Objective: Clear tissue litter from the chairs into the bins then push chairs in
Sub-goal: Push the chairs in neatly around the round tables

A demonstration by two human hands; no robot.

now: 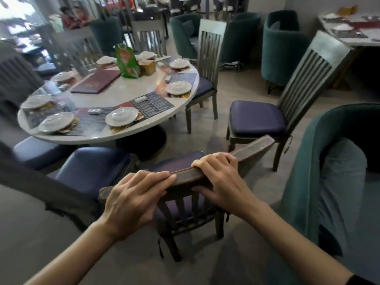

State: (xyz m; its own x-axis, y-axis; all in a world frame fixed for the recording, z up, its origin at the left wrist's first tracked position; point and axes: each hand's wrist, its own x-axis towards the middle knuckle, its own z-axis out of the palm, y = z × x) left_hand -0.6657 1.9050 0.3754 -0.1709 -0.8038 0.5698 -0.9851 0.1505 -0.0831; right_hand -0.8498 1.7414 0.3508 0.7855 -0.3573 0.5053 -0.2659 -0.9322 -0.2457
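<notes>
A wooden slat-back chair (255, 150) with a purple seat cushion stands right below me, facing the round white table (115, 99). My left hand (133, 198) is clamped over the left part of its top rail. My right hand (220, 177) grips the same rail a little to the right. The seat (176, 161) shows between my hands and carries no tissue that I can see. A second purple-seated chair (257, 118) stands apart from the table on the right, its seat bare. No bin is in view.
The table holds plates, placemats, a maroon menu (96, 81) and a green stand (126, 62). More purple chairs (92, 167) ring it on the left. A teal armchair (337, 161) with a grey cushion stands close at my right. Bare floor lies between the two chairs.
</notes>
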